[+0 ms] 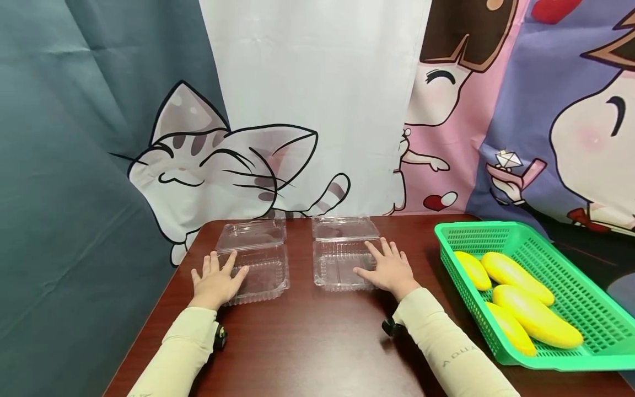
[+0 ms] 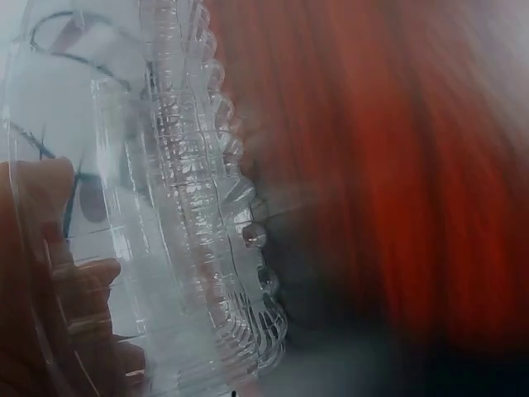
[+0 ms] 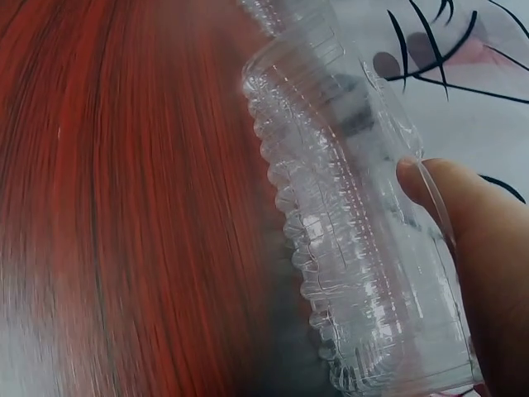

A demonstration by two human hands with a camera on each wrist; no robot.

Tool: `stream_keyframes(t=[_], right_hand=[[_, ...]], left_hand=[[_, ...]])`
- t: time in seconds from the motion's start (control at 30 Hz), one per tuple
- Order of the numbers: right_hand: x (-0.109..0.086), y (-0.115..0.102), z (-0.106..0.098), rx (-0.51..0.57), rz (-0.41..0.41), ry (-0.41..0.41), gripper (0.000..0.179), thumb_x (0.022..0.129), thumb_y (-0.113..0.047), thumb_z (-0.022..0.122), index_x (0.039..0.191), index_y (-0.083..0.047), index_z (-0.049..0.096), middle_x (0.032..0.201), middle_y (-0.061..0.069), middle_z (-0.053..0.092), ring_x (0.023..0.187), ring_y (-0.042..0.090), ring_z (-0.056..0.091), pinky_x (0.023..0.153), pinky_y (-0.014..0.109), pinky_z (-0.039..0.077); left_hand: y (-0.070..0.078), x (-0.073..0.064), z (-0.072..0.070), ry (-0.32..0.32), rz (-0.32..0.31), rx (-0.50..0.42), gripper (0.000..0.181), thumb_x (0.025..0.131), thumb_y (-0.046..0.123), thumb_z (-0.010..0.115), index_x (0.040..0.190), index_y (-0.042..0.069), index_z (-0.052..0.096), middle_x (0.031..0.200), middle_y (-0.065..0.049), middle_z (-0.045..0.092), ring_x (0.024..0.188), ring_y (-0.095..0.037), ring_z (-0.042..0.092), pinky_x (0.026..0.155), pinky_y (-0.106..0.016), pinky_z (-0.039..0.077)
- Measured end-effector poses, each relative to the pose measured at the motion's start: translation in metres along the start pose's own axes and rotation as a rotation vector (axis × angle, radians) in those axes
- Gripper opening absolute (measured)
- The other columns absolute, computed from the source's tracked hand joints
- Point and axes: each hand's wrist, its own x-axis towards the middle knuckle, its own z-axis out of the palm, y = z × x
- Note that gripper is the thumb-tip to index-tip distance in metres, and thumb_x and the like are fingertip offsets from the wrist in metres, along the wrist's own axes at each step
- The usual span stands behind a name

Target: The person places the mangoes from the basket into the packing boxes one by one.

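Two clear plastic clamshell boxes stand side by side on the table with their lids laid back. My left hand (image 1: 215,281), fingers spread, is at the outer left side of the left box (image 1: 263,275), overlapping its edge. Over the outer right side of the right box (image 1: 337,267) lies my right hand (image 1: 392,270), its fingers straight and apart. In the left wrist view, fingers (image 2: 99,273) show behind the clear wall. The right wrist view has the thumb (image 3: 446,186) right at the box's rim. Neither hand grips anything.
To the right, a green mesh basket (image 1: 595,309) holds several long yellow fruits (image 1: 536,317) that look like mangoes. The lids (image 1: 253,232) point toward a printed curtain (image 1: 322,82) behind the table. Brown tabletop (image 1: 302,342) lies between the forearms.
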Motion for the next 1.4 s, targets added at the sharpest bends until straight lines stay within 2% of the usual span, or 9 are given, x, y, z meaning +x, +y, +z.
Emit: stream_keyframes(t=[0.43, 0.7, 0.83, 0.9, 0.97, 1.07, 1.17, 1.3, 1.4], right_hand=[[0.005, -0.017, 0.008, -0.013, 0.004, 0.001, 0.095, 0.084, -0.081, 0.051, 0.160, -0.026, 0.033, 0.166, 0.023, 0.016, 0.150, 0.050, 0.015, 0.116, 0.068, 0.017], [0.003, -0.034, 0.009, 0.025, 0.005, -0.011, 0.093, 0.085, -0.077, 0.054, 0.161, -0.027, 0.031, 0.166, 0.021, 0.016, 0.150, 0.049, 0.014, 0.116, 0.068, 0.016], [0.004, -0.032, 0.011, 0.111, 0.003, 0.028, 0.097, 0.086, -0.078, 0.053, 0.163, -0.029, 0.020, 0.167, 0.021, 0.012, 0.151, 0.049, 0.011, 0.117, 0.068, 0.016], [0.004, -0.027, 0.012, 0.212, -0.001, 0.078, 0.097, 0.089, -0.075, 0.053, 0.164, -0.028, 0.015, 0.167, 0.023, 0.010, 0.151, 0.049, 0.011, 0.116, 0.069, 0.018], [0.003, -0.021, 0.014, 0.360, 0.006, 0.131, 0.093, 0.092, -0.071, 0.053, 0.164, -0.028, 0.011, 0.168, 0.021, 0.008, 0.152, 0.046, 0.011, 0.116, 0.068, 0.019], [0.001, -0.011, 0.017, 0.614, 0.010, 0.207, 0.084, 0.099, -0.058, 0.053, 0.164, -0.028, 0.009, 0.168, 0.019, 0.010, 0.153, 0.042, 0.013, 0.117, 0.065, 0.019], [-0.002, -0.002, 0.021, 0.816, 0.032, 0.226, 0.076, 0.104, -0.049, 0.049, 0.164, -0.031, 0.006, 0.168, 0.017, 0.014, 0.152, 0.040, 0.017, 0.118, 0.065, 0.017], [-0.009, 0.003, 0.029, 1.027, 0.031, 0.215, 0.069, 0.108, -0.039, 0.044, 0.164, -0.028, 0.004, 0.166, 0.019, 0.016, 0.151, 0.043, 0.020, 0.118, 0.064, 0.017], [-0.015, 0.002, 0.031, 1.167, 0.001, 0.219, 0.066, 0.110, -0.027, 0.042, 0.164, -0.022, 0.005, 0.166, 0.021, 0.015, 0.151, 0.042, 0.018, 0.119, 0.061, 0.019]], left_hand=[[-0.027, -0.007, -0.008, 0.013, -0.001, 0.006, 0.083, 0.101, 0.069, 0.031, 0.163, 0.015, 0.018, 0.161, -0.039, -0.004, 0.147, -0.057, -0.005, 0.110, -0.077, -0.006], [-0.042, -0.016, -0.012, 0.016, -0.024, 0.010, 0.084, 0.101, 0.068, 0.032, 0.163, 0.014, 0.017, 0.159, -0.041, -0.005, 0.147, -0.058, -0.004, 0.110, -0.077, -0.005], [-0.044, -0.018, -0.016, 0.024, -0.023, -0.003, 0.086, 0.100, 0.070, 0.031, 0.163, 0.014, 0.017, 0.159, -0.041, -0.006, 0.146, -0.058, -0.006, 0.111, -0.075, -0.006], [-0.043, -0.019, -0.018, 0.033, -0.018, -0.016, 0.086, 0.100, 0.070, 0.031, 0.163, 0.014, 0.016, 0.158, -0.042, -0.006, 0.146, -0.059, -0.007, 0.111, -0.075, -0.007], [-0.041, -0.020, -0.020, 0.058, -0.011, -0.025, 0.085, 0.100, 0.069, 0.031, 0.163, 0.015, 0.015, 0.159, -0.041, -0.007, 0.146, -0.059, -0.009, 0.111, -0.074, -0.009], [-0.032, -0.021, -0.024, 0.120, 0.008, -0.027, 0.082, 0.101, 0.068, 0.029, 0.164, 0.017, 0.014, 0.160, -0.039, -0.007, 0.147, -0.057, -0.010, 0.113, -0.073, -0.008], [-0.012, -0.021, -0.030, 0.202, 0.045, -0.047, 0.079, 0.102, 0.066, 0.027, 0.164, 0.018, 0.014, 0.161, -0.038, -0.006, 0.148, -0.056, -0.008, 0.115, -0.071, -0.004], [0.034, -0.025, -0.032, 0.284, 0.122, -0.133, 0.071, 0.106, 0.058, 0.029, 0.165, 0.022, 0.012, 0.164, -0.031, -0.004, 0.150, -0.052, -0.006, 0.117, -0.068, -0.001], [0.073, -0.029, -0.026, 0.322, 0.194, -0.250, 0.066, 0.108, 0.051, 0.033, 0.164, 0.025, 0.013, 0.167, -0.023, -0.001, 0.152, -0.047, -0.001, 0.117, -0.069, 0.006]])
